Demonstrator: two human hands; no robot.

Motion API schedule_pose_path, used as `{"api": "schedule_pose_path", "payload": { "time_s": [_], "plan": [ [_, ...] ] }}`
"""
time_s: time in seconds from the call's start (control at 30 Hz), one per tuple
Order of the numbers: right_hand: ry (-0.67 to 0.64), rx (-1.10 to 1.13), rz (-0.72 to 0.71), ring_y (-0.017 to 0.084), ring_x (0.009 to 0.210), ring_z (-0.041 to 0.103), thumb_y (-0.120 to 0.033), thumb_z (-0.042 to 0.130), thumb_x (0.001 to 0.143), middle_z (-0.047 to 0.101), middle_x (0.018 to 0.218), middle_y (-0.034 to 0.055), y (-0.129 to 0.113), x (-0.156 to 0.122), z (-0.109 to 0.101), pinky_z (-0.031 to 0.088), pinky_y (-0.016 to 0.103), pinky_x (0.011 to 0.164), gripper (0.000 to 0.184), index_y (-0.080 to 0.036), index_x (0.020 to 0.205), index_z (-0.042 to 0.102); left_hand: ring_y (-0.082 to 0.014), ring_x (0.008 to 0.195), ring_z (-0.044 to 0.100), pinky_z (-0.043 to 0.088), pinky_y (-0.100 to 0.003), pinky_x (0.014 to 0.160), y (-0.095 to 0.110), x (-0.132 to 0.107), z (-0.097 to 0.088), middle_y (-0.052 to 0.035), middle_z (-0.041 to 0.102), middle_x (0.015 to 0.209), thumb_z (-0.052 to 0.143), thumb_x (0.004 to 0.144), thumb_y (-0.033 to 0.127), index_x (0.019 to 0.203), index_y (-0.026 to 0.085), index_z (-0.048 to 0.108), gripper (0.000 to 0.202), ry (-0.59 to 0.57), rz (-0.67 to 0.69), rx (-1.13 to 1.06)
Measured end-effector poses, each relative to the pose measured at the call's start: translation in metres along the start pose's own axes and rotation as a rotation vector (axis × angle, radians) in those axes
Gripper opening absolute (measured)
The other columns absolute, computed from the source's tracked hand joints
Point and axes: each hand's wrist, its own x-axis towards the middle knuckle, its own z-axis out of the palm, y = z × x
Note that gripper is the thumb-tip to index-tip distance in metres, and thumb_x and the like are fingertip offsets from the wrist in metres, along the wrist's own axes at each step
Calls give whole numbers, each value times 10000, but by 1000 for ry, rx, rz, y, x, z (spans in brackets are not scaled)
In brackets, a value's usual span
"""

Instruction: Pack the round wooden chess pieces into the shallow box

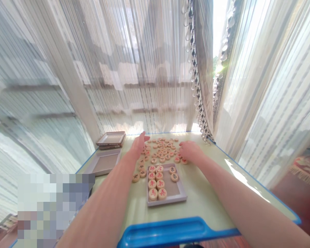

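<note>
Several round wooden chess pieces (162, 150) with red and dark characters lie scattered on the pale green table (209, 193). My left hand (138, 144) lies flat on the table at the pile's left edge, fingers stretched out. My right hand (190, 150) rests on the pile's right side with fingers curled down over the pieces; what they pinch is hidden. Nearer me, a grey square tray (181, 194) holds several pieces in rows along its left side.
Another grey tray (103, 162) lies at the table's left, with a brown box lid (111, 138) stacked behind it. A blue handle rim (167, 231) runs along the near edge. Sheer striped curtains (134, 69) hang close behind the table.
</note>
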Motion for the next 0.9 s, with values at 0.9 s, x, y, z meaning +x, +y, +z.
{"api": "schedule_pose_path", "payload": {
  "time_s": [0.9],
  "plan": [
    [31,108,-191,239,1054,533,-180,397,828,624,1131,82,-23,-13,-9,403,333,888,347,-190,1082,633,-237,1200,435,293,-364,1028,-3,-13,34,-111,514,1280,295,864,513,1239,178,510,547,-152,413,762]
  ]
}}
